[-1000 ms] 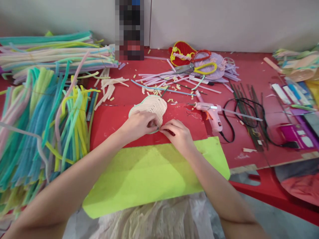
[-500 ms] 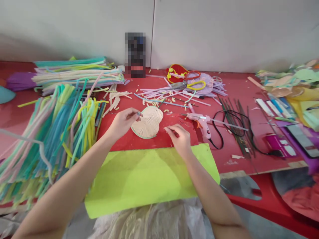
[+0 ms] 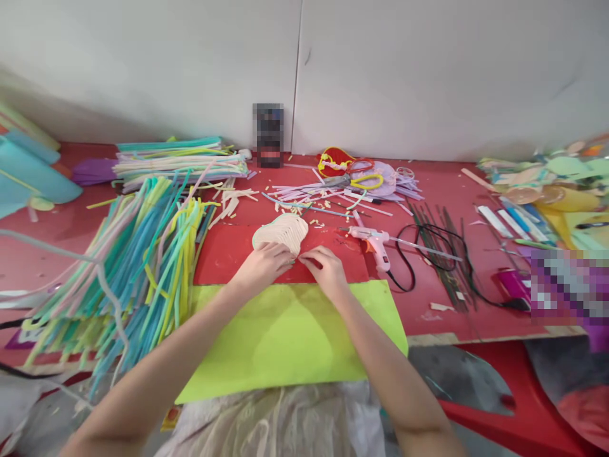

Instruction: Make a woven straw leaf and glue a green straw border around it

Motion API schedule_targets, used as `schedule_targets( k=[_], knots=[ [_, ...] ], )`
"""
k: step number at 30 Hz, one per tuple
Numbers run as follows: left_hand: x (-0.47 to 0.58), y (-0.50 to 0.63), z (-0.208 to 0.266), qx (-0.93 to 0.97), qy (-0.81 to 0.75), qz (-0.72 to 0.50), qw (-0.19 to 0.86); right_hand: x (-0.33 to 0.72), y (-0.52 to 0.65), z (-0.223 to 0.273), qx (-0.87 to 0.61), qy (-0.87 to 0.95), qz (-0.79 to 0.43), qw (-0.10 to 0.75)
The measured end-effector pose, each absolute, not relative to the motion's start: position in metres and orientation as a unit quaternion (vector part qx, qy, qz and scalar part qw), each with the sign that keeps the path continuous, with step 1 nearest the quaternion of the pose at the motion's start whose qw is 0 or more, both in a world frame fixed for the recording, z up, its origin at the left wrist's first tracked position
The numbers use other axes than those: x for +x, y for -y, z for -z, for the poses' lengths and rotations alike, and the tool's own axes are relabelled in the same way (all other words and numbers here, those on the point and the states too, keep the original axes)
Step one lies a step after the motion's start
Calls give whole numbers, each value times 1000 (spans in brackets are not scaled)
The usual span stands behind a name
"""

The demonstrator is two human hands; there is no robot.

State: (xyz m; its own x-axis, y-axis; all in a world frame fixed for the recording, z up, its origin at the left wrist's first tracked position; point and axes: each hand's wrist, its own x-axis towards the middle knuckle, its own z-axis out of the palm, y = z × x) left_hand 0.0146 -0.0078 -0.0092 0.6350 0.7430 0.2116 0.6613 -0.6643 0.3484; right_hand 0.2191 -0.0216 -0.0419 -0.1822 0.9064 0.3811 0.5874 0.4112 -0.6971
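Note:
A cream, leaf-like piece built of ridged rows, with a thin green edge [image 3: 288, 230], lies on a red sheet [image 3: 223, 254]. My left hand [image 3: 266, 263] is over its near edge and covers part of it. The left fingers are closed together, and what they hold is hidden. Just to the right, my right hand [image 3: 328, 273] has thumb and forefinger pinched near the piece's lower right edge. Anything in that pinch is too small to make out. The two sets of fingertips are close together.
Bundled pipe cleaners [image 3: 137, 273] fill the left side. A pink glue gun [image 3: 375, 244] with a black cord lies right of my hands. Behind are scissors [image 3: 366, 182] and cut scraps. A yellow-green sheet [image 3: 290, 336] hangs over the near table edge. Dark thin sticks [image 3: 442, 266] lie further right.
My left hand has moved right and toward me, from the piece's left side to its near edge. My right hand has shifted slightly left, bringing the hands together. The camera view has tilted up.

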Motion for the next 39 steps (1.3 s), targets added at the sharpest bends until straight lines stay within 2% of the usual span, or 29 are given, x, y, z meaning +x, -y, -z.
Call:
schedule_targets(
  k=[39],
  knots=[
    [34, 16, 38, 848, -470, -213, 119, 218, 15, 50, -513, 754, -202, 357]
  ],
)
